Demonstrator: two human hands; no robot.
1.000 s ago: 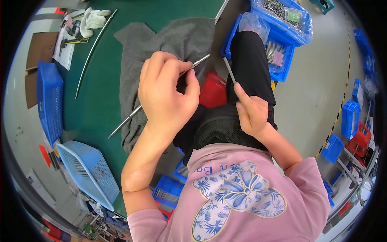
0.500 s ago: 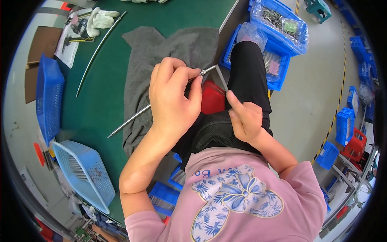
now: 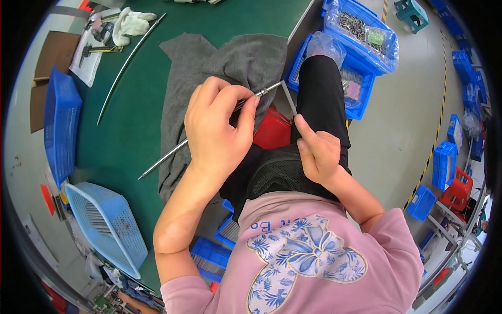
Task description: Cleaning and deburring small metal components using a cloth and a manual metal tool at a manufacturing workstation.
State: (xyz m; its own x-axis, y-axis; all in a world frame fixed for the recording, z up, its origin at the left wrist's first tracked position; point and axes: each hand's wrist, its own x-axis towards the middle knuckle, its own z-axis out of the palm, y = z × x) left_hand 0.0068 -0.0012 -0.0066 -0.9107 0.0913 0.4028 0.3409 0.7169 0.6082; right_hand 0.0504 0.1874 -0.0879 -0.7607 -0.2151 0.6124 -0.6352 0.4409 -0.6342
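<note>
My left hand [image 3: 215, 130] is closed round a slim, shiny metal rod [image 3: 166, 157], thumb and forefinger pinching it near its upper right end. The rod's pointed lower end sticks out to the left, above the green table. An L-shaped hex key [image 3: 289, 99] meets the rod's upper end with its short arm. The long arm runs down to my right hand [image 3: 321, 154], whose forefinger and thumb are at its lower end. How the right fingers grip it is partly hidden. Beneath the left hand a grey cloth [image 3: 191, 60] lies rumpled on the table [image 3: 117, 162].
Another long metal rod [image 3: 125, 65] lies at far left, near white gloves [image 3: 133, 25] and a caliper [image 3: 102, 49]. Blue baskets [image 3: 63, 123] line the left edge. At upper right, blue bins [image 3: 361, 107] hold metal parts beside my leg. A red stool [image 3: 273, 130] shows below the hands.
My left hand has shifted slightly left along the rod, so a little more of the rod's upper end shows. The right hand and hex key have hardly moved.
</note>
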